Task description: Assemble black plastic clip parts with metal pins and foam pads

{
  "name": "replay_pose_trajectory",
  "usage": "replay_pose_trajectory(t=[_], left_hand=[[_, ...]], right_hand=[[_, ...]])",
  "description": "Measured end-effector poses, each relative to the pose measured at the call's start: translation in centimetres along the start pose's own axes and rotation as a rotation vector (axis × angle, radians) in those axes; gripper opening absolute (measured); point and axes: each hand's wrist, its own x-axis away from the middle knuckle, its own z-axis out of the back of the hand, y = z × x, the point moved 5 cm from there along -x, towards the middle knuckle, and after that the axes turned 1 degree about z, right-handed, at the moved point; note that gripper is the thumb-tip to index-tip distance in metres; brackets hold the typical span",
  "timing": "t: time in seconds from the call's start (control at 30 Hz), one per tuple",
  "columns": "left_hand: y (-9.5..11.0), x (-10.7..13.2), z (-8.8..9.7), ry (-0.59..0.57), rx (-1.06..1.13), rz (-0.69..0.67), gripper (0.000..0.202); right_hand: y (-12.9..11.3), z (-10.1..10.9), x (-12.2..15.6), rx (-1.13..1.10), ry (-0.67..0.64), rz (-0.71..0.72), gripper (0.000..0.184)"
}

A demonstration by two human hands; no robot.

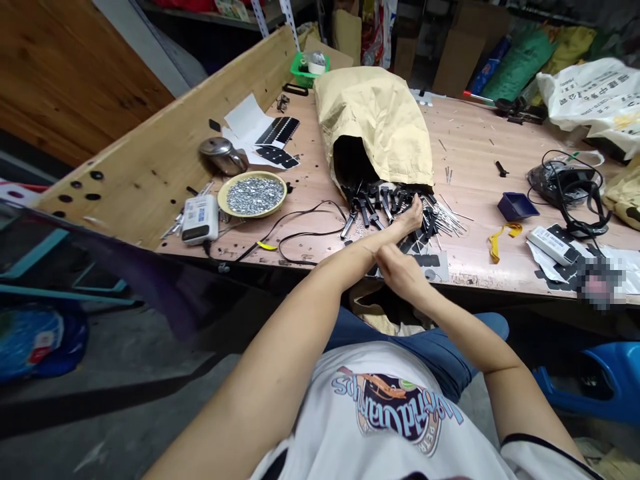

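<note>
My left hand [411, 216] reaches over a pile of black plastic parts with metal ends [385, 202], at the mouth of a big tan sack [375, 120]. Its fingers look curled among the parts; what they hold, if anything, is hidden. Closer to me, my right hand [399, 270] is closed just beside my left forearm, at the table edge. A thin, light sliver like a metal pin shows at its fingertips. Many loose metal pins [447, 217] lie to the right of the black parts.
On the left stand a yellow bowl of small silvery pieces [254, 195], a white power box [201, 219] with a black cable and a metal pot [223, 155]. At right are a dark blue box [517, 207], yellow strap [504, 240] and black headgear [583, 200].
</note>
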Motion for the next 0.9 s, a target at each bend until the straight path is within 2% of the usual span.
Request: replay_pose_trajectory(t=[0.07,0.2,0.33,0.4,0.47,0.53,0.63,0.7,0.8,0.9], left_hand=[[0.2,0.2,0.1,-0.003,-0.03,-0.022,0.033],[0.1,1.2,0.2,0.043,-0.049,-0.007,0.027],[0.1,1.4,0.4,0.076,-0.047,0.02,0.024],[0.0,1.4,1.1,0.101,-0.065,0.057,0.024],[-0.2,1.7,2.4,0.131,-0.144,0.148,0.025],[-0.7,2.8,4.2,0.161,-0.275,0.297,0.029],[-1.8,6.2,7.9,0.257,-0.431,0.563,0.035],[-2.6,8.9,10.0,0.32,-0.488,0.711,0.037],[-3.9,11.6,11.8,0.275,-0.472,0.827,0.033],[-5.2,13.0,13.1,0.273,-0.494,0.919,0.038]], right_hand=[[-1.1,-0.3,0.3,-0.02,-0.038,0.061,0.02],[-0.8,-0.5,0.7,0.004,-0.069,-0.058,0.017],[-1.8,-1.0,0.8,-0.065,-0.105,0.068,0.015],[-1.2,-1.1,0.5,-0.056,-0.092,0.044,0.015],[0.7,-1.3,-0.1,-0.04,-0.035,-0.07,0.016],[3.0,-1.6,-0.7,-0.073,0.044,-0.18,0.015],[5.8,-2.9,-2.0,-0.219,0.114,-0.264,0.011],[6.9,-4.5,-3.5,-0.352,0.066,-0.309,0.009],[8.1,-6.8,-6.1,-0.491,-0.071,-0.412,0.01],[9.4,-7.3,-8.1,-0.485,-0.056,-0.5,0.012]])
